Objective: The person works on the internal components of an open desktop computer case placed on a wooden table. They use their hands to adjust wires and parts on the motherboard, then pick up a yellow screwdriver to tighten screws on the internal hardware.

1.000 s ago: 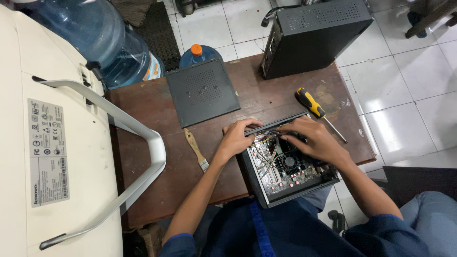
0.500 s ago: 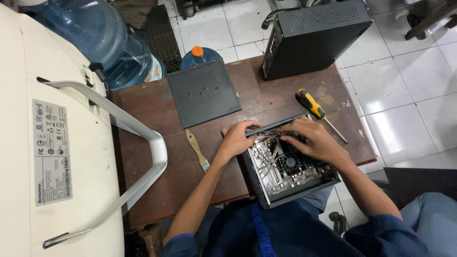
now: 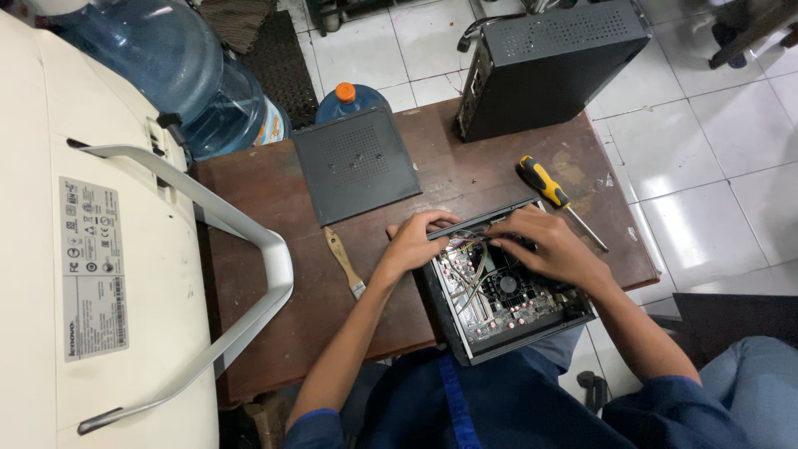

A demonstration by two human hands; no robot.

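Computer (image 3: 503, 291), opened, is set at the table's (image 3: 274, 283) near edge. Left of it a brush (image 3: 344, 262) is laid. Its far rim is pinched by the left hand (image 3: 413, 244); cables inside are gripped by the right hand (image 3: 544, 245). Beyond, a screwdriver (image 3: 553, 195) is laid.

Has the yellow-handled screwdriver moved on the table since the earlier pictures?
No. The yellow-handled screwdriver lies in the same place on the brown wooden table, between the black computer case and the right hand.

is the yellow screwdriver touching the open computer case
Apart. The head view shows bare brown table between the yellow screwdriver and the open computer case.
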